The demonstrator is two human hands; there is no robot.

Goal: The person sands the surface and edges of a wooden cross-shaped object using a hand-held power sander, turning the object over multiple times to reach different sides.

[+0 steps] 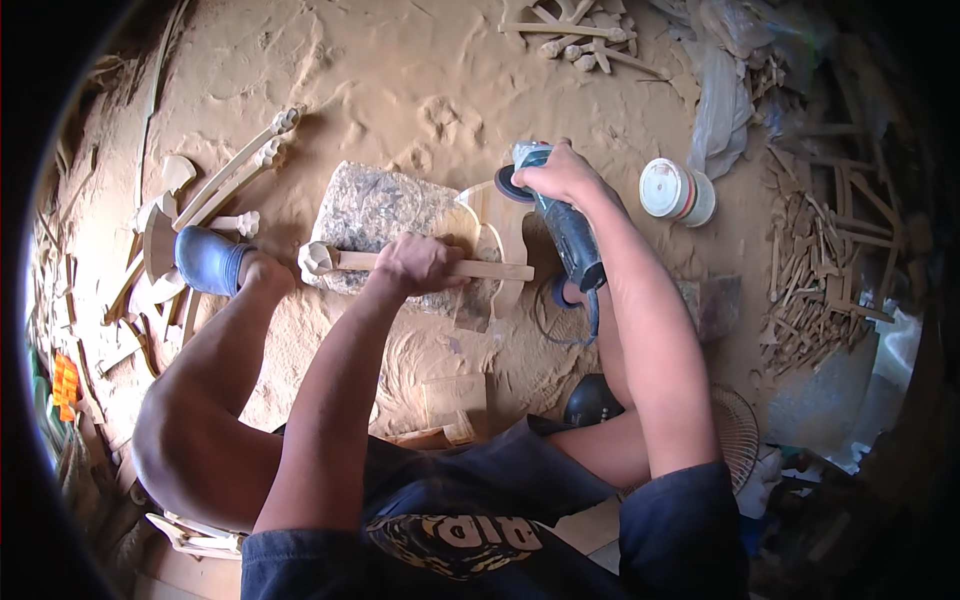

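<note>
My left hand (418,263) is closed around a pale wooden leg (497,270) with a carved knob at its left end. The leg lies crosswise over a low, mottled work block (375,208). My right hand (563,177) grips an angle grinder (566,232) near its head, just right of the block. A dark round disc (512,184) on the grinder faces left, apart from the wooden leg. Beneath the leg's right part, a curved pale wooden piece (505,222) rests at the block's edge. The fingertips of both hands are partly hidden.
Sawdust covers the floor (400,90). Carved legs (240,165) lie at left, beside my blue clog (208,260). More carved pieces (585,40) sit at the far side. A white tub (677,191) stands right of the grinder, with wood scraps (820,270) beyond. The grinder's cord (594,315) hangs near my leg.
</note>
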